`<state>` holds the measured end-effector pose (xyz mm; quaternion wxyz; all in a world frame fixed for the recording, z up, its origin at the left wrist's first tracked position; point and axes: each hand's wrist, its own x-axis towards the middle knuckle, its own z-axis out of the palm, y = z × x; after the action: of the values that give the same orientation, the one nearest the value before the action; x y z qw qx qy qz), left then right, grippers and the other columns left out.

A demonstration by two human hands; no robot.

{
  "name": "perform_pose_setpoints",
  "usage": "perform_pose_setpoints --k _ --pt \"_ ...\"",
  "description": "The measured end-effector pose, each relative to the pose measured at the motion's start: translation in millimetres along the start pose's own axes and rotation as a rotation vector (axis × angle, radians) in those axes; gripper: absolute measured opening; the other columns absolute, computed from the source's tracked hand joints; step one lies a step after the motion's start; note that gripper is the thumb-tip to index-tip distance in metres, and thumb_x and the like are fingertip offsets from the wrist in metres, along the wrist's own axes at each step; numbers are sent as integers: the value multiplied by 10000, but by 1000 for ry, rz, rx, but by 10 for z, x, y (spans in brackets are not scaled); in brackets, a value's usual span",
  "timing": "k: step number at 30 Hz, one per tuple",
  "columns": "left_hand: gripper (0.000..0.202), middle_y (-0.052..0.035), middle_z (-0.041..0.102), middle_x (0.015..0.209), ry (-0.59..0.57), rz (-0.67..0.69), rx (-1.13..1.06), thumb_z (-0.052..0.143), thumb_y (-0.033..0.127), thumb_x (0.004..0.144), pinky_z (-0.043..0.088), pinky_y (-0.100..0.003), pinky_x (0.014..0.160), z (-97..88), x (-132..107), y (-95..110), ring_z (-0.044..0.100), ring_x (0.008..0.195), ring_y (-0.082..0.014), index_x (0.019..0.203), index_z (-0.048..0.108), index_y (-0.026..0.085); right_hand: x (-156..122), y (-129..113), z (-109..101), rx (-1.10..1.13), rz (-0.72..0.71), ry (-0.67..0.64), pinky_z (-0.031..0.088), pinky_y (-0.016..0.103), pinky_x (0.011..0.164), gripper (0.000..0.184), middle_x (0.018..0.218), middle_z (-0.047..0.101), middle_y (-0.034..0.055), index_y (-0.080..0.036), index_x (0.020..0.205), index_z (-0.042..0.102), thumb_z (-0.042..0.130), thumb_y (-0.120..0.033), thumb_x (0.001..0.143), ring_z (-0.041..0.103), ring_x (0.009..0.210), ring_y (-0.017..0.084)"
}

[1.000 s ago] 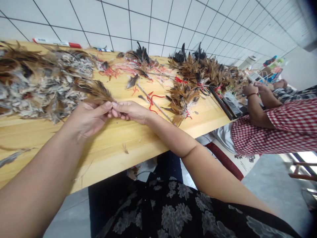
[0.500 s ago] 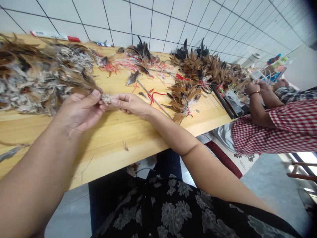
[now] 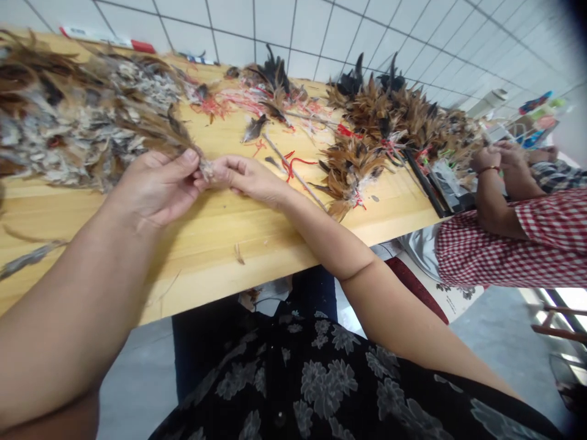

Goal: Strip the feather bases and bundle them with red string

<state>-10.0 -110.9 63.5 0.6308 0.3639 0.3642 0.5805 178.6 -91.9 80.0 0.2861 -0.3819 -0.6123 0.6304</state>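
My left hand (image 3: 156, 183) is closed, thumb and fingers pinching a small bunch of brown feathers (image 3: 177, 131) by the quill ends. The feathers fan out back over the left. My right hand (image 3: 252, 177) meets it from the right, its thumb and forefinger closed on the pale, fluffy quill ends that stick out of the left hand's grip. Beyond my left hand lies a large heap of brown and grey-white feathers (image 3: 59, 134). A thin stick (image 3: 298, 177) with red string (image 3: 293, 162) rests on the wooden table past my right hand.
Bundles of brown feathers (image 3: 353, 168) tied with red string lie to the right. A marker (image 3: 107, 40) lies along the tiled wall. At the right, a co-worker's hands (image 3: 498, 162) work over black trays (image 3: 426, 183). A loose grey feather (image 3: 30, 260) is at near left.
The view has shifted slightly, so the table sits higher and further right in it. Both hands keep their pinch, with the fingertips a little closer together.
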Motion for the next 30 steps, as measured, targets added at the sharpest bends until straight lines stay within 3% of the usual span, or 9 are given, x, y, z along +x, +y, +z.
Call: perform_pose_setpoints --k 3,6,8,14,17,20,25,27,30 --pt "509 -48 664 670 -75 50 76 1251 306 823 544 -203 578 -116 127 -123 563 617 -131 654 792 163 101 156 -130 -89 -123 -34 618 223 870 604 1038 895 54 -196 1024 753 910 -778 1059 758 1004 161" --pt "576 -41 685 675 -124 92 179 1315 456 742 475 -248 553 -227 237 -248 536 592 -137 709 813 175 262 384 -265 -219 -246 -116 638 278 972 693 1009 852 44 -186 1001 766 866 -870 1045 755 1048 183" --pt "588 -36 680 672 -118 100 273 1295 483 787 441 -270 565 -261 268 -286 539 601 -152 710 793 185 350 516 -335 -332 -312 -130 625 302 993 711 960 782 25 -177 990 761 806 -880 1086 725 1033 182" --pt "390 -14 673 654 -41 129 556 1060 171 1016 373 -298 631 -185 191 -194 493 607 -156 726 800 166 423 652 -425 -523 -366 -11 604 379 1127 596 994 684 26 -174 995 739 764 -743 1172 683 1111 209" --pt "410 5 659 649 -12 111 608 948 -33 1033 340 -297 629 -145 160 -162 481 607 -139 714 766 148 436 679 -400 -501 -348 16 606 390 1144 473 1045 697 34 -175 1026 738 806 -620 1174 686 1142 219" --pt "375 -11 735 742 5 96 566 982 -71 1017 403 -293 684 -157 172 -199 536 664 -141 775 777 128 441 697 -343 -443 -310 -10 617 359 1070 330 994 697 15 -181 999 727 838 -451 1154 680 1057 198" --pt "332 -58 811 805 -121 111 464 1108 228 1005 507 -298 715 -237 237 -310 652 729 -186 844 829 147 362 592 -219 -255 -230 -41 604 260 889 214 931 731 -3 -188 930 684 735 -171 1138 641 854 127" --pt "460 -56 798 780 -180 158 439 1163 469 948 509 -316 693 -227 240 -323 643 705 -194 823 826 182 315 527 -168 -194 -186 -24 569 226 804 265 895 720 -14 -192 907 657 656 -97 1155 601 769 101" --pt "685 -53 769 769 -217 218 402 1208 769 777 459 -338 668 -164 214 -288 623 716 -203 770 797 222 253 441 -105 -153 -113 60 499 195 687 372 775 630 -43 -214 868 599 618 -156 1234 552 681 93"
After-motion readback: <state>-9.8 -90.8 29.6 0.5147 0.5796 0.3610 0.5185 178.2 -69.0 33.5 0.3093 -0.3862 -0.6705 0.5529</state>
